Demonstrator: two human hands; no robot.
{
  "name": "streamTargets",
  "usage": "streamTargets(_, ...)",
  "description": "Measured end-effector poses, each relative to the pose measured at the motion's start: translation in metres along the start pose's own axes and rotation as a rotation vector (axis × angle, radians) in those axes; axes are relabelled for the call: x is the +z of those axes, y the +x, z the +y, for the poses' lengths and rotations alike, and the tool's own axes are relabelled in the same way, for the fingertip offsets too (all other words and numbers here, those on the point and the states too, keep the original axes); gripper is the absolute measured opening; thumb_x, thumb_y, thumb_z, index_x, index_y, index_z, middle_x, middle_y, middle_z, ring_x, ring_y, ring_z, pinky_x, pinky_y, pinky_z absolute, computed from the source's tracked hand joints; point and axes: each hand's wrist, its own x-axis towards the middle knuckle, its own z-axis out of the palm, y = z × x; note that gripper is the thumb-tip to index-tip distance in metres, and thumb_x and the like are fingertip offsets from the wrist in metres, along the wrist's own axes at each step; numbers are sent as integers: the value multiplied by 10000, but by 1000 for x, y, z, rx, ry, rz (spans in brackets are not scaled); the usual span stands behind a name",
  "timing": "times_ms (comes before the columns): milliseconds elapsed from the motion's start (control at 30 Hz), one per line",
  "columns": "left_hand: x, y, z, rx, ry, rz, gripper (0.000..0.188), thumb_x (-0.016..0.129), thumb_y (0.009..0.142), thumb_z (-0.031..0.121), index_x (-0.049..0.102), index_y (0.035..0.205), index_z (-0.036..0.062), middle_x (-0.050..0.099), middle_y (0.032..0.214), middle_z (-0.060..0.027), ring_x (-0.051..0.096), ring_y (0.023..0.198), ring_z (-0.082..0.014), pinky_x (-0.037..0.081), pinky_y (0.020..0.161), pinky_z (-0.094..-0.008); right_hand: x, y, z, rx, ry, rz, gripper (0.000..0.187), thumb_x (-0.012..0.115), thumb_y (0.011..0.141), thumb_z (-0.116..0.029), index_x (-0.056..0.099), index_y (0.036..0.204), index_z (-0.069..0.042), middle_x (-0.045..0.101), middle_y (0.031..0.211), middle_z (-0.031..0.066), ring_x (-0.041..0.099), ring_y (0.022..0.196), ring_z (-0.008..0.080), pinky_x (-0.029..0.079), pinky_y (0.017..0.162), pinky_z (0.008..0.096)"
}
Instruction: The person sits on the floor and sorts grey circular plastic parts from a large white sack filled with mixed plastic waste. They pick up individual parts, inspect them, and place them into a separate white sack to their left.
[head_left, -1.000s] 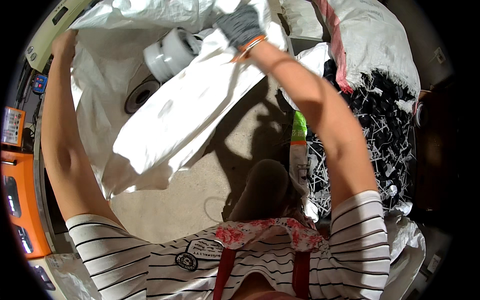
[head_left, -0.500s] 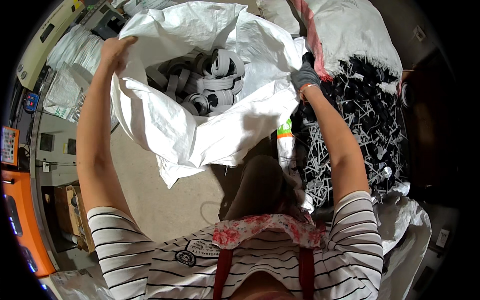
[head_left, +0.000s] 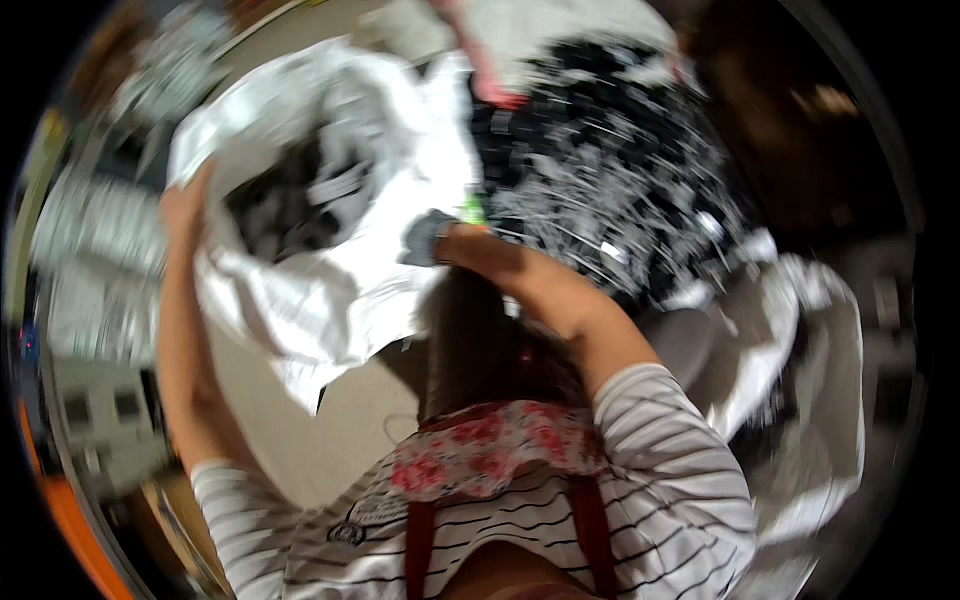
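A large white woven sack (head_left: 320,320) stands before me with its mouth wide. Inside it lie several grey ring-shaped parts (head_left: 343,185), blurred by motion. My bare left hand (head_left: 188,205) is closed on the sack's left rim. My right hand (head_left: 425,238), in a dark grey glove, is at the near right side of the sack, above my knee. Its fingers are smeared, and I cannot tell whether they grip the fabric.
Right of the sack is a heap of black and pale grey plastic pieces (head_left: 600,170). Another pale sack (head_left: 835,400) stands at my right. Bundled clear plastic bags (head_left: 100,240) and grey machinery (head_left: 95,400) are on the left. Bare floor (head_left: 265,430) shows below the sack.
My right hand has left the sack's right rim and come nearer and to the left. My left hand keeps its hold. The whole view has swung to the right and blurred.
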Motion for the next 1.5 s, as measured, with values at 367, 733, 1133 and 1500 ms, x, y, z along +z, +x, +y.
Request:
streamTargets(367,3,-128,338,444,-652,-308,495,666,796,233,543,1205,-18,593,1154,-178,558,1089,-279,415,946,-350,87,-192,55,254,497,635,261,549,748,-257,619,815,-15,622,813,213,605,785,372,477,724,454)
streamTargets(733,94,-351,468,1419,-482,-1535,432,595,797,264,563,1129,-12,617,1063,-198,591,994,-354,466,859,-434,171,-324,114,729,524,690,495,704,699,-348,601,1059,-25,620,1008,207,588,977,348,468,862,401)
streamTargets(1133,153,-371,460,1416,-458,-1091,253,597,716,135,645,896,-37,617,977,-168,565,995,-289,312,976,-475,123,-188,192,658,-206,358,984,698,666,-236,127,1467,-208,115,1505,197,109,1387,404,120,1078,592)
streamTargets(1500,143,-365,471,1513,-274,-948,201,649,675,190,696,805,43,647,842,-87,591,803,-258,392,782,-484,65,-121,255,631,115,151,995,768,596,-370,266,1424,-142,260,1424,278,384,1258,415,379,1027,408)
